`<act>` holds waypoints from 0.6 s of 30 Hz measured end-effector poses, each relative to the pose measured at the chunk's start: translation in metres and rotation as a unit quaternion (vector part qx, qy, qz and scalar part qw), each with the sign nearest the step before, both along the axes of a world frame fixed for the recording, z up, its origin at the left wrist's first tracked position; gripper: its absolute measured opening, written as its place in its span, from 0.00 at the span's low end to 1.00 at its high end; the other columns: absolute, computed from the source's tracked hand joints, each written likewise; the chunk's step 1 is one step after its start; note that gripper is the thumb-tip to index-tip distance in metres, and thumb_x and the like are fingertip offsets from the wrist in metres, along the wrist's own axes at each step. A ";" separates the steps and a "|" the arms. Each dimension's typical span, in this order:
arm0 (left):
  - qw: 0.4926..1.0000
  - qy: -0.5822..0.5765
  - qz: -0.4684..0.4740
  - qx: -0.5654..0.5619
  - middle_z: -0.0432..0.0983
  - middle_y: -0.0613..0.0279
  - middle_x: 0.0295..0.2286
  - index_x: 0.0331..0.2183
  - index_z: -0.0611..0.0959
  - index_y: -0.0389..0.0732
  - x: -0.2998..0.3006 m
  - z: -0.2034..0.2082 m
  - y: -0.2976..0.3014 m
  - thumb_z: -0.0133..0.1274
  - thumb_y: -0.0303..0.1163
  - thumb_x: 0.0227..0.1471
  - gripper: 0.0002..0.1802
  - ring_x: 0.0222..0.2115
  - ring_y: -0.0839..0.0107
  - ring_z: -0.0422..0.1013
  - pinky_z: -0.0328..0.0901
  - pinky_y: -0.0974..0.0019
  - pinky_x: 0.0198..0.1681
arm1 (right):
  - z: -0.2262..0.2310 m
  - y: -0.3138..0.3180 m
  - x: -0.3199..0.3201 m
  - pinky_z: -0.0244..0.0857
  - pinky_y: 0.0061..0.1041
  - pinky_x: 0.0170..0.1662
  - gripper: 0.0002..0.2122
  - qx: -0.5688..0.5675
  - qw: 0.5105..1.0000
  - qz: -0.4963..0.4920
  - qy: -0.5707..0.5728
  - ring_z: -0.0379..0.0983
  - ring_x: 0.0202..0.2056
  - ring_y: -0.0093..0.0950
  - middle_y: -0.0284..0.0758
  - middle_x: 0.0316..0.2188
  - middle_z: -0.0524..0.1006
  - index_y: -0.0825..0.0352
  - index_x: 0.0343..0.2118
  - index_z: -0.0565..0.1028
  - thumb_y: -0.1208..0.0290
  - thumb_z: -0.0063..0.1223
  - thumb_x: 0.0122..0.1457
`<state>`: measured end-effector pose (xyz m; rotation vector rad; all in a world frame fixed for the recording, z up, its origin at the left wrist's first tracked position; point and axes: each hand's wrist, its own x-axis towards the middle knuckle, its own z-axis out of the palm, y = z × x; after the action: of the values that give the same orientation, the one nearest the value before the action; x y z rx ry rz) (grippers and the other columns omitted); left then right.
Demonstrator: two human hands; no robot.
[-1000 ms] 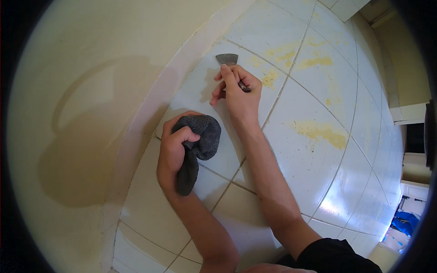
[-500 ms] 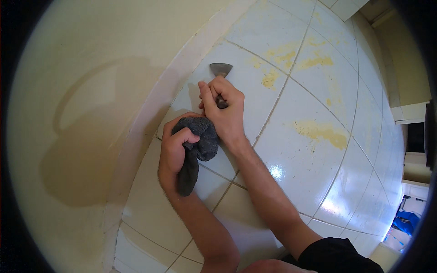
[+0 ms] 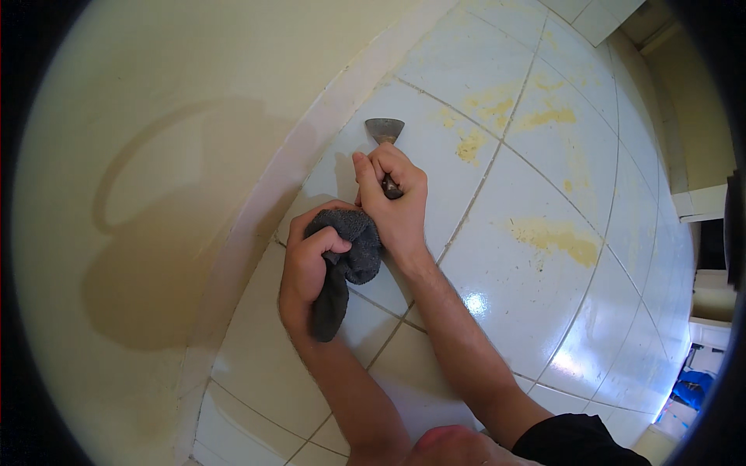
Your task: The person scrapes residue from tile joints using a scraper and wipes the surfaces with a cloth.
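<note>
My right hand (image 3: 400, 217) is wrapped round the handle of a scraper (image 3: 385, 130), its flared grey metal blade pointing away from me over the white tiles. The end of the handle shows within the curl of my fingers. Close beside it on the left, my left hand (image 3: 304, 268) grips a bunched dark grey cloth (image 3: 361, 252), with the thumb pressed over it and a loose end hanging toward my wrist. Whether the blade touches the tile, I cannot tell.
Yellow residue (image 3: 563, 237) marks the tiled floor (image 3: 497, 311) right of my hands, with more patches (image 3: 470, 144) farther off. A cream wall (image 3: 179, 70) with a pale skirting (image 3: 299, 140) runs along the left. Something blue (image 3: 693, 387) lies at the far right edge.
Both hands, with the scraper and the cloth, appear slightly lower and farther right in view. The floor and wall have shifted slightly too. Both grips look the same.
</note>
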<state>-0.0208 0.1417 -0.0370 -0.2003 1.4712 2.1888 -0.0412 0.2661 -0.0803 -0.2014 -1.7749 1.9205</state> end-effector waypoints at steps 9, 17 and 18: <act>1.000 0.012 -0.001 -0.011 0.75 0.56 0.25 0.32 0.80 0.27 0.000 -0.001 0.001 0.46 0.25 0.30 0.21 0.24 0.69 0.71 0.67 0.71 0.30 | 0.001 0.000 -0.001 0.49 0.24 0.24 0.16 0.008 1.000 -0.006 0.014 0.52 0.21 0.19 0.31 0.16 0.58 0.73 0.18 0.60 0.82 0.55 0.58; 1.000 0.000 0.015 -0.007 0.75 0.56 0.24 0.31 0.79 0.26 0.002 0.000 0.007 0.45 0.25 0.30 0.21 0.23 0.68 0.71 0.67 0.70 0.29 | 0.000 0.003 0.000 0.49 0.25 0.24 0.16 0.021 1.000 -0.011 0.009 0.52 0.20 0.20 0.31 0.16 0.58 0.73 0.18 0.60 0.82 0.56 0.57; 1.000 -0.002 0.013 -0.007 0.75 0.56 0.24 0.31 0.79 0.26 0.001 -0.001 0.006 0.45 0.25 0.30 0.21 0.23 0.68 0.71 0.67 0.70 0.29 | 0.000 0.003 0.000 0.49 0.25 0.24 0.16 0.029 0.999 -0.012 0.012 0.52 0.20 0.20 0.31 0.16 0.58 0.73 0.18 0.60 0.82 0.56 0.57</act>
<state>-0.0194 0.1476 -0.0379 -0.2292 1.4900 2.1991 -0.0409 0.2686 -0.0803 -0.1774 -1.8018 1.8448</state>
